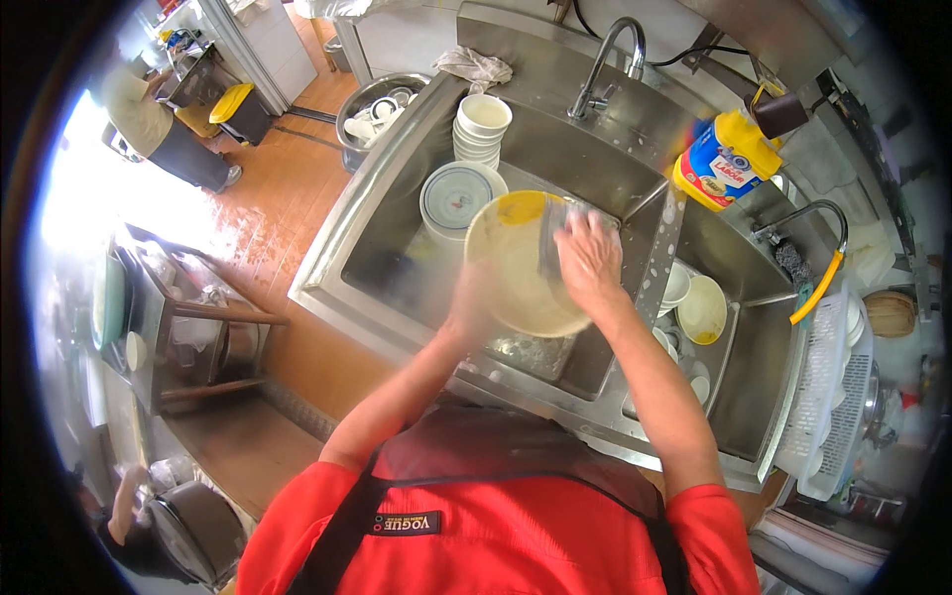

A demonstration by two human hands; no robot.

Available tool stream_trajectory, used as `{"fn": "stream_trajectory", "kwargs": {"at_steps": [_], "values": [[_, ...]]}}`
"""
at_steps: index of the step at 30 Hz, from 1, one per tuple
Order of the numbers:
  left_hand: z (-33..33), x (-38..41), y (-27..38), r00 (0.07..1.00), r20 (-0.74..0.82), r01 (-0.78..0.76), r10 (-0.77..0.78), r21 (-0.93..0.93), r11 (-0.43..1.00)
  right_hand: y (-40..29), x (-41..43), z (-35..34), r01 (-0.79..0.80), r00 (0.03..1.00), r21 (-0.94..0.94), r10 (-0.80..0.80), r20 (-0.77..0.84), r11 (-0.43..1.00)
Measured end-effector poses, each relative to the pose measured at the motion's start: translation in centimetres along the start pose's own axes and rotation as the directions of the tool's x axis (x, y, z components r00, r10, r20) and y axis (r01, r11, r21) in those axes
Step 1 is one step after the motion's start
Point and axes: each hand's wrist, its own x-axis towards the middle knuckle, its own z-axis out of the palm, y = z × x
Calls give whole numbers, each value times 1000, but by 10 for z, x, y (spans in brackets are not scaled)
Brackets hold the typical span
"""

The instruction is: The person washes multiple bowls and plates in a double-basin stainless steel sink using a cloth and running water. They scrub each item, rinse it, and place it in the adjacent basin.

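My left hand (471,301), partly hazy, grips the left rim of a large cream-coloured bowl (513,279) tilted above the left basin (383,256) of a steel double sink. A yellow patch shows on the bowl's upper inner wall. Inside the bowl's right side, my right hand (591,256) presses a grey scrubbing pad or cloth (551,236); which of these cannot be told. Behind the bowl lie stacked plates, the top plate (457,195) blue-rimmed. A stack of white bowls (482,130) stands beyond them.
The right basin holds a yellow-stained bowl (701,309) and other dishes. On the ledge stands a yellow jug (725,163) near two faucets (595,74). A white plastic basket (825,394) is at right, a steel tub (387,85) at far left. Another person (152,119) stands farther off.
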Motion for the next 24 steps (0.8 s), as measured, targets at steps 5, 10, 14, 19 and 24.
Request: {"fn": "stream_trajectory", "kwargs": {"at_steps": [5,10,14,19,24], "values": [[-21,-3,-46,997,50,59,-57,-29,998,-31,-10,11,30,993,301,-64,101,953],[-17,2,17,1000,27,-3,-2,194,981,-7,13,-13,-22,927,-62,43,372,998],[-13,15,-7,973,228,-194,35,724,662,-36,6,-5,-102,928,456,-81,364,884],[-17,13,-28,946,94,322,-310,-158,934,-11,17,-7,-35,858,97,-20,513,995],[-21,36,-9,952,149,302,-267,-312,901,-14,-10,-17,95,910,441,-258,325,893]]}}
